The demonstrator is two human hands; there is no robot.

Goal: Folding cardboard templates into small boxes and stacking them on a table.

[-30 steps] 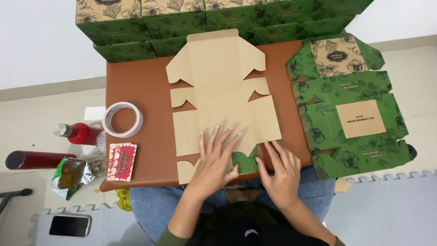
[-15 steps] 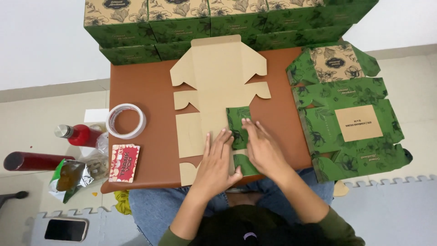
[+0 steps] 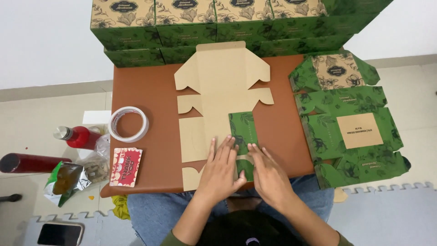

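A flat, unfolded cardboard box blank lies plain brown side up on the brown table. Its right side panel is folded over inward, showing its green leaf print. My left hand lies flat, fingers spread, on the brown card just left of that fold. My right hand presses flat on the lower end of the green flap. The two hands lie side by side, almost touching, at the table's near edge.
Folded green boxes are stacked along the table's far edge. More flat green blanks lie stacked at the right. A tape roll and red card sit on the left. Red bottles, foil packets and a phone are on the floor.
The blank's right side panel has been folded over inward, green side up. My right hand moved left onto it, and both hands came together over the fold.
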